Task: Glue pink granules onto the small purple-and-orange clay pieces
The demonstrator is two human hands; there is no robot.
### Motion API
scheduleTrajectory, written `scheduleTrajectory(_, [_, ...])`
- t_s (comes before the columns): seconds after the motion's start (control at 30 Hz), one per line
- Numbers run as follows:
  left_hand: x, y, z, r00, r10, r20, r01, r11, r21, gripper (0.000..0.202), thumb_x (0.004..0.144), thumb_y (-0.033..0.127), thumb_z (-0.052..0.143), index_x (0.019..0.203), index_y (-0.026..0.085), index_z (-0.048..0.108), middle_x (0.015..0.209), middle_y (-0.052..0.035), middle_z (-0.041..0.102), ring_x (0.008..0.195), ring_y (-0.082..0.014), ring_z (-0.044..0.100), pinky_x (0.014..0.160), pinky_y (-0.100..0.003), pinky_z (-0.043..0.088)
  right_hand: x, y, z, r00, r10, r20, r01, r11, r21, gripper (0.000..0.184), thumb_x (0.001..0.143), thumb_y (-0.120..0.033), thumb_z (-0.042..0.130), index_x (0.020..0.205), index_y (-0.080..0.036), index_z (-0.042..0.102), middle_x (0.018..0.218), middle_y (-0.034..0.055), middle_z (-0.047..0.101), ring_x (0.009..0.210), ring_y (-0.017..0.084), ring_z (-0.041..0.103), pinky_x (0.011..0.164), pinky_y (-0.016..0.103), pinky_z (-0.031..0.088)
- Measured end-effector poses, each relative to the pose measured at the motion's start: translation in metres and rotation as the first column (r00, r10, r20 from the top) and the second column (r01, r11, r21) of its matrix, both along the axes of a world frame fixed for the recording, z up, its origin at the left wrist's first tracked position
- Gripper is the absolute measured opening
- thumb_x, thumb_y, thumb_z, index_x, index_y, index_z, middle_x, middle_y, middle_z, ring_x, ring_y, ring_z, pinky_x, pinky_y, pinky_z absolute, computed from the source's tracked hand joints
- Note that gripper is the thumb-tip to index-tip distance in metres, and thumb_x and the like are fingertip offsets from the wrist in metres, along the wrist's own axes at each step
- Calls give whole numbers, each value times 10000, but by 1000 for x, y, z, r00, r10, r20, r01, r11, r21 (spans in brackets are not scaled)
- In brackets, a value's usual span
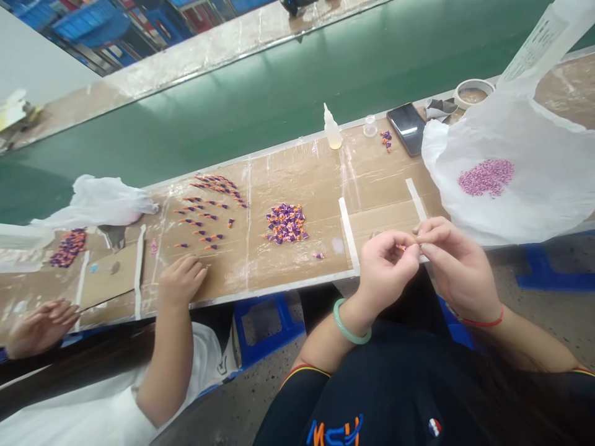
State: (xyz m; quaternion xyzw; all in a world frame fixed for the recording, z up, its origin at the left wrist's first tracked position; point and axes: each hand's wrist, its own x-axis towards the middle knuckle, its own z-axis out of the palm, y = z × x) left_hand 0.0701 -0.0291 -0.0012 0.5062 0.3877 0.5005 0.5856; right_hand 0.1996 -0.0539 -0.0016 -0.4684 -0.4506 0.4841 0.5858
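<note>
At the table's front edge my left hand [388, 266] is closed in a pinch on a small orange-and-pink piece [401, 247], mostly hidden by the fingers. Thumb and forefinger of my right hand [453, 263] are pressed together against the left fingertips; whatever they hold is too small to make out. Left of my hands lies a heap of tiny purple-and-orange pieces [286, 223], with a single piece [318, 255] apart from it. To the right, a white plastic bag [539, 210] bears a spread of tiny pink bits [486, 178].
A dropper bottle [333, 130], clear cap [370, 126], phone [407, 129] and tape roll [474, 94] stand along the back edge. At left, a co-worker's hands [182, 279] rest near rows of pieces [204, 217]. A blue stool [267, 328] is below.
</note>
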Motion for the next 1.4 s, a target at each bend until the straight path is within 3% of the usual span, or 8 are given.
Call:
scheduleTrajectory(0.1, [-6,2,4,997,-83,5,83,996,-44,129,797,208,662,690,176,598,629,19,570,564,-92,489,529,-230,411,15,4,13,973,45,225,-50,999,16,65,920,-299,620,940,-253,663,938,43,613,900,195,601,781,327,522])
scheduleTrajectory(0.23, [-13,5,10,987,-162,22,163,982,-98,187,787,276,703,682,175,586,604,26,547,527,-80,459,480,-214,369,30,15,41,824,287,488,-293,954,-66,90,878,-249,597,803,-230,644,734,8,621,677,157,566,633,290,469])
scheduleTrajectory(0.3, [-15,5,12,980,-199,30,201,972,-126,203,785,289,713,680,173,584,597,27,543,513,-75,445,463,-211,350,31,19,51,774,336,536,-339,936,-98,112,858,-238,589,756,-229,632,675,-7,601,614,140,527,574,275,434])
scheduleTrajectory(0.83, [-18,5,12,955,-279,103,294,937,-188,233,776,305,747,679,164,588,587,33,513,515,-66,404,478,-210,335,29,25,57,696,414,587,-430,895,-121,123,800,-190,589,682,-211,562,632,-12,580,576,119,509,533,240,419])
scheduleTrajectory(1.03, [-42,0,-1,971,-193,141,216,959,-181,248,840,383,752,792,162,649,644,23,567,529,-67,464,502,-202,391,31,36,55,695,536,480,-505,838,-205,162,880,-263,554,735,-198,524,638,-9,545,559,109,468,507,231,388])
scheduleTrajectory(1.13, [-61,-6,-11,990,-122,76,136,962,-238,251,834,389,759,833,159,660,607,35,563,480,-65,473,462,-190,394,29,50,48,562,513,649,-562,812,-156,167,892,-246,498,732,-199,489,661,-6,529,584,112,455,549,240,378])
scheduleTrajectory(1.27, [-78,-14,-18,999,-17,-44,3,958,-287,222,774,319,792,835,154,657,623,24,606,504,-76,531,492,-191,447,20,73,32,256,347,902,-601,788,-132,153,849,-212,461,705,-207,410,650,12,526,597,135,447,579,265,317])
scheduleTrajectory(1.4, [-82,-20,-20,996,11,-83,-37,949,-315,186,753,266,785,806,153,647,625,16,620,554,-93,588,543,-196,492,9,87,23,-31,276,961,-610,756,-237,131,851,-183,470,727,-202,434,692,43,579,635,162,488,593,268,294])
